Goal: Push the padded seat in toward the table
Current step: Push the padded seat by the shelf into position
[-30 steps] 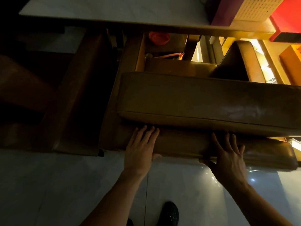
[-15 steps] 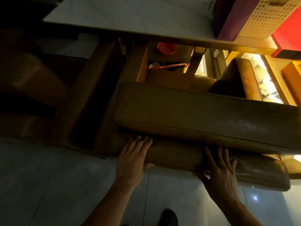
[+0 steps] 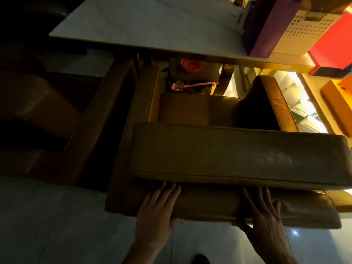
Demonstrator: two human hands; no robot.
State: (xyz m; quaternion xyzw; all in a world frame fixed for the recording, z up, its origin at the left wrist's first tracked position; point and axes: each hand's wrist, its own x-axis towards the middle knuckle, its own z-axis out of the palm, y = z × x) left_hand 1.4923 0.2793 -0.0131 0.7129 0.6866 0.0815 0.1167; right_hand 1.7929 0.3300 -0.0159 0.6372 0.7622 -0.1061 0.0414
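Note:
The padded seat (image 3: 228,149) is a brown leather chair seen from behind and above, its thick backrest cushion across the middle of the view. My left hand (image 3: 156,208) lies flat against the lower back panel, fingers up, thumb under the edge. My right hand (image 3: 264,216) presses the same panel farther right, fingers spread, thumb hooked under the bottom edge. The white marble table (image 3: 152,25) stands beyond the seat, its front edge over the seat's far end.
A second brown chair (image 3: 38,111) stands to the left in shadow. On the table's right end sit a purple box (image 3: 266,29), a white perforated basket (image 3: 302,31) and a red box (image 3: 333,44). A red bowl (image 3: 191,65) lies under the table. Pale tiled floor (image 3: 57,225) is below.
The seat and the table have shifted lower and nearer in view, with more of the tabletop showing. Both hands stay pressed on the seat's back panel.

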